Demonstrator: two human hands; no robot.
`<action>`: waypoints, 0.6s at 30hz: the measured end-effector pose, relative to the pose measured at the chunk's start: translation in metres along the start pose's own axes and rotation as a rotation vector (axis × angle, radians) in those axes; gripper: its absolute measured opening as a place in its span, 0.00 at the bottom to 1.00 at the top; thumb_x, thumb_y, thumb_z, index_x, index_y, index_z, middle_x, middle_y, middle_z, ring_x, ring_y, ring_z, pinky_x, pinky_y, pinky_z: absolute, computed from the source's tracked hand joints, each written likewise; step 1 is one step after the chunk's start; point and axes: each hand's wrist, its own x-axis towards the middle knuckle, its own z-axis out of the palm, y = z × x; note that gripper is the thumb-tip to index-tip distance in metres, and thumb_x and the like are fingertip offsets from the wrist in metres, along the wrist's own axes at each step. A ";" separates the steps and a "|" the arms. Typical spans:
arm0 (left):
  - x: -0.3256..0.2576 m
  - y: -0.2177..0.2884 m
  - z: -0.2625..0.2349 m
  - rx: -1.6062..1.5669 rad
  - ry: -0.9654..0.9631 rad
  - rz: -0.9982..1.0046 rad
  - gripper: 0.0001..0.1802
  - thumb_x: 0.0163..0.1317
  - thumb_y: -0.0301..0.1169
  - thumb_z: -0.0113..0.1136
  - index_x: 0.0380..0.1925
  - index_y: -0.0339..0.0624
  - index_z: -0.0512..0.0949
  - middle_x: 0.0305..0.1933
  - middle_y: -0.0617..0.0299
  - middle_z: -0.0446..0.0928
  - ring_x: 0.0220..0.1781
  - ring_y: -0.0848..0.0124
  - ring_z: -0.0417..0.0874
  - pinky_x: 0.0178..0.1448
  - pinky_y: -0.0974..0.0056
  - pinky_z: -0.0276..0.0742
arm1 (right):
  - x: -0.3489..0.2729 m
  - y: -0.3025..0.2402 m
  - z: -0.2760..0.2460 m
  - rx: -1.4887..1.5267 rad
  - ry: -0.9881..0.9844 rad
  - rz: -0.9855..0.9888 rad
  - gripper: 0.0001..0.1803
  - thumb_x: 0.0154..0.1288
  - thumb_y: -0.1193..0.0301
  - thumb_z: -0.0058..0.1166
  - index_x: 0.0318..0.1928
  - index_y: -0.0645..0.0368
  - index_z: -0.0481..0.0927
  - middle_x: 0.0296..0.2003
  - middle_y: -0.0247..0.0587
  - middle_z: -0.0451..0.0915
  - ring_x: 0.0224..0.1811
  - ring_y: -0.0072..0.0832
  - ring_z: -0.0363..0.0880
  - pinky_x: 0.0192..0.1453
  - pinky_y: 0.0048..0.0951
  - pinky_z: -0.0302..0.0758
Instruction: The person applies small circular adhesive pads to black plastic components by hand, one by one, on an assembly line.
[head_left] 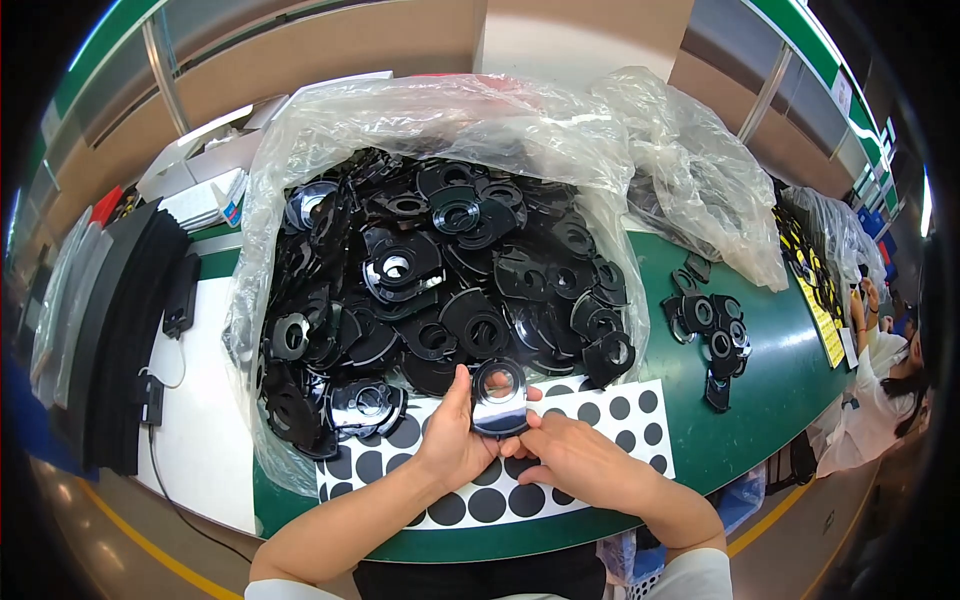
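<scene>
Through the head camera, I am watching from afar as the left grip [452, 442] is holding a black plastic part [498, 417], its thumb running up the left edge and fingers wrapping behind. The part is sitting above the white sheet [640, 452] with black dots, just in front of the pile, its ring end pointing away from the person and its shiny lower half catching light. The right grip [578, 462] is touching the part's lower right edge with bent fingers; I am not managing to tell whether they are pinching it. Beyond both, a heap of similar black parts [480, 260] is spilling from a clear plastic bag [430, 105], which is resting on the green worktop [780, 390]. To the right I am seeing a small cluster of black parts [717, 322] lying near a crumpled bag [710, 180], while a co-worker [875, 390] is showing at the far right edge
</scene>
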 end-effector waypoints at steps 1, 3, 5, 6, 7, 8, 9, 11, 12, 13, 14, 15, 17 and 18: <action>0.001 0.000 -0.001 -0.005 0.017 -0.015 0.29 0.70 0.56 0.20 0.44 0.48 0.67 0.50 0.45 0.72 0.44 0.56 0.77 0.32 0.64 0.71 | -0.001 -0.002 -0.001 -0.004 -0.034 0.052 0.21 0.48 0.71 0.65 0.42 0.67 0.74 0.38 0.49 0.74 0.44 0.43 0.73 0.49 0.37 0.71; 0.001 -0.001 -0.002 0.038 -0.003 0.022 0.29 0.70 0.57 0.21 0.46 0.48 0.66 0.50 0.47 0.71 0.45 0.58 0.77 0.33 0.64 0.71 | -0.003 0.002 0.005 -0.058 0.018 0.034 0.26 0.48 0.70 0.65 0.47 0.66 0.71 0.40 0.52 0.74 0.44 0.43 0.72 0.49 0.37 0.71; 0.001 -0.003 0.002 0.075 0.012 0.071 0.30 0.70 0.57 0.22 0.49 0.47 0.66 0.51 0.50 0.71 0.47 0.59 0.76 0.36 0.64 0.70 | -0.004 0.005 0.006 -0.069 0.034 -0.014 0.28 0.48 0.70 0.66 0.49 0.66 0.71 0.43 0.53 0.73 0.45 0.44 0.72 0.49 0.37 0.71; 0.002 -0.003 0.003 0.076 0.012 0.070 0.30 0.70 0.57 0.22 0.49 0.47 0.66 0.51 0.50 0.71 0.47 0.59 0.76 0.36 0.64 0.70 | -0.002 0.007 0.005 -0.068 0.035 -0.014 0.28 0.48 0.70 0.66 0.49 0.66 0.71 0.43 0.53 0.73 0.45 0.44 0.72 0.49 0.37 0.71; 0.002 -0.004 0.004 0.097 -0.012 0.090 0.30 0.70 0.57 0.22 0.51 0.47 0.66 0.51 0.50 0.71 0.47 0.60 0.76 0.38 0.64 0.70 | -0.001 0.008 0.004 -0.037 0.016 -0.016 0.28 0.48 0.70 0.66 0.49 0.66 0.71 0.43 0.53 0.73 0.45 0.44 0.72 0.49 0.37 0.71; 0.002 -0.004 0.005 0.118 -0.036 0.109 0.31 0.70 0.57 0.22 0.52 0.46 0.65 0.52 0.51 0.70 0.48 0.60 0.75 0.39 0.64 0.70 | 0.000 0.010 0.004 -0.007 -0.003 -0.017 0.28 0.48 0.70 0.66 0.49 0.66 0.70 0.43 0.53 0.73 0.45 0.44 0.72 0.49 0.37 0.71; 0.002 -0.004 0.004 0.118 -0.035 0.109 0.31 0.70 0.57 0.22 0.52 0.46 0.65 0.52 0.51 0.70 0.48 0.60 0.75 0.39 0.64 0.70 | 0.001 0.011 0.005 -0.006 -0.004 -0.018 0.28 0.48 0.70 0.66 0.49 0.66 0.70 0.43 0.53 0.73 0.45 0.44 0.72 0.49 0.37 0.71; 0.004 -0.004 0.002 0.114 -0.018 0.124 0.32 0.70 0.57 0.22 0.55 0.45 0.65 0.51 0.51 0.70 0.48 0.61 0.75 0.40 0.64 0.69 | 0.002 0.013 0.008 0.034 0.071 -0.031 0.23 0.49 0.69 0.67 0.45 0.62 0.72 0.36 0.45 0.75 0.42 0.43 0.72 0.47 0.38 0.70; 0.005 -0.004 0.000 0.113 -0.020 0.121 0.32 0.70 0.57 0.22 0.55 0.45 0.65 0.51 0.51 0.70 0.48 0.61 0.75 0.40 0.64 0.69 | 0.001 0.012 0.008 0.034 0.071 -0.028 0.23 0.49 0.69 0.67 0.45 0.62 0.72 0.36 0.45 0.75 0.42 0.43 0.72 0.47 0.38 0.70; 0.005 -0.004 -0.003 0.101 -0.024 0.129 0.32 0.70 0.56 0.22 0.55 0.44 0.65 0.51 0.51 0.70 0.48 0.61 0.74 0.39 0.64 0.69 | 0.001 0.012 0.008 0.031 0.076 -0.016 0.22 0.49 0.69 0.67 0.44 0.62 0.73 0.36 0.44 0.75 0.42 0.42 0.72 0.47 0.38 0.70; 0.005 -0.005 -0.004 0.088 -0.027 0.136 0.32 0.70 0.56 0.22 0.56 0.44 0.64 0.52 0.51 0.70 0.48 0.61 0.74 0.39 0.64 0.69 | 0.001 0.011 0.009 0.028 0.081 -0.004 0.21 0.48 0.70 0.67 0.42 0.62 0.73 0.36 0.42 0.75 0.42 0.42 0.73 0.47 0.38 0.71; 0.005 -0.005 -0.005 0.087 -0.026 0.135 0.32 0.70 0.56 0.22 0.56 0.44 0.64 0.52 0.51 0.70 0.48 0.61 0.74 0.39 0.64 0.69 | 0.000 0.010 0.009 0.029 0.080 -0.004 0.21 0.48 0.70 0.67 0.42 0.62 0.73 0.36 0.42 0.75 0.42 0.42 0.73 0.47 0.38 0.71; 0.006 -0.005 -0.004 0.078 0.000 0.156 0.32 0.70 0.56 0.24 0.55 0.43 0.64 0.52 0.51 0.70 0.48 0.61 0.74 0.40 0.63 0.69 | -0.002 0.008 0.011 -0.014 0.119 -0.065 0.17 0.50 0.71 0.64 0.39 0.62 0.74 0.34 0.42 0.75 0.41 0.40 0.73 0.45 0.38 0.71; 0.006 -0.006 -0.004 0.076 0.000 0.156 0.32 0.70 0.56 0.24 0.55 0.43 0.64 0.52 0.51 0.70 0.48 0.61 0.74 0.40 0.63 0.69 | -0.004 0.005 0.012 -0.014 0.118 -0.065 0.17 0.50 0.71 0.64 0.39 0.62 0.74 0.34 0.42 0.75 0.41 0.40 0.73 0.45 0.38 0.71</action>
